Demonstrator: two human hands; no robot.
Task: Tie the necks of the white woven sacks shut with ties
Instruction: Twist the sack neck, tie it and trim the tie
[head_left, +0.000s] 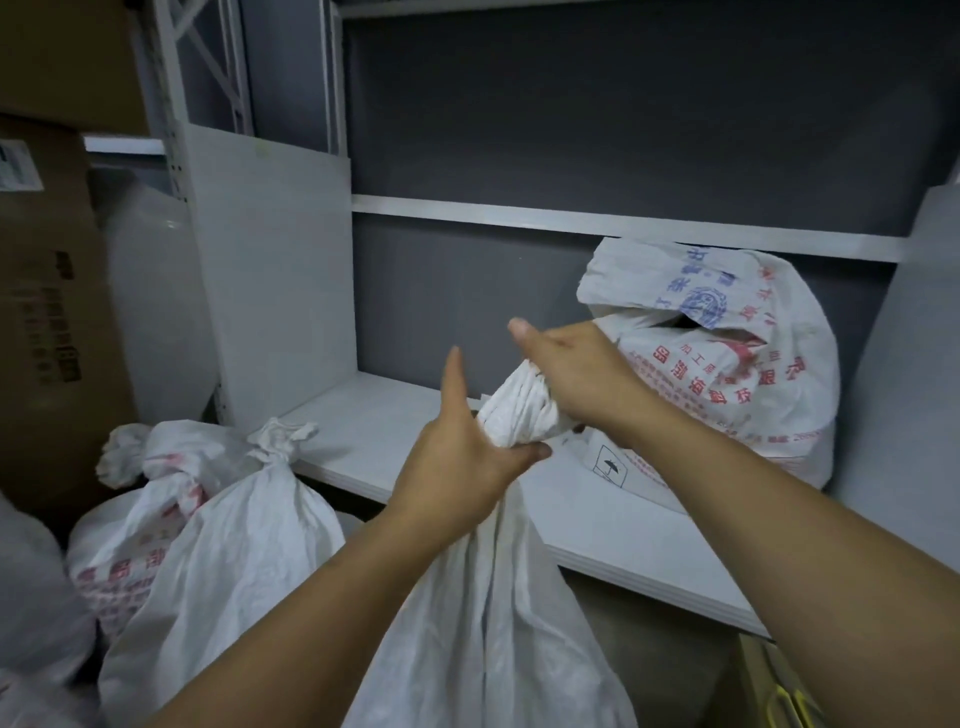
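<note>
A white woven sack (483, 623) stands in front of me with its neck bunched together. My left hand (462, 457) grips the neck from below, thumb raised. My right hand (571, 374) holds the twisted top of the neck (519, 410) from above. No tie is visible on this neck. To the left stand two sacks: one (234, 545) with a knotted neck (280, 441), and one printed in red (130, 545) behind it. An open sack with red and blue print (727, 374) sits on the shelf at the right.
A white shelf board (405, 441) runs behind the sack, with a grey back wall and another shelf above. Brown cardboard boxes (47, 312) stand at the left. A clear plastic bag (31, 597) lies at the lower left. Something yellow (784, 696) shows at the lower right.
</note>
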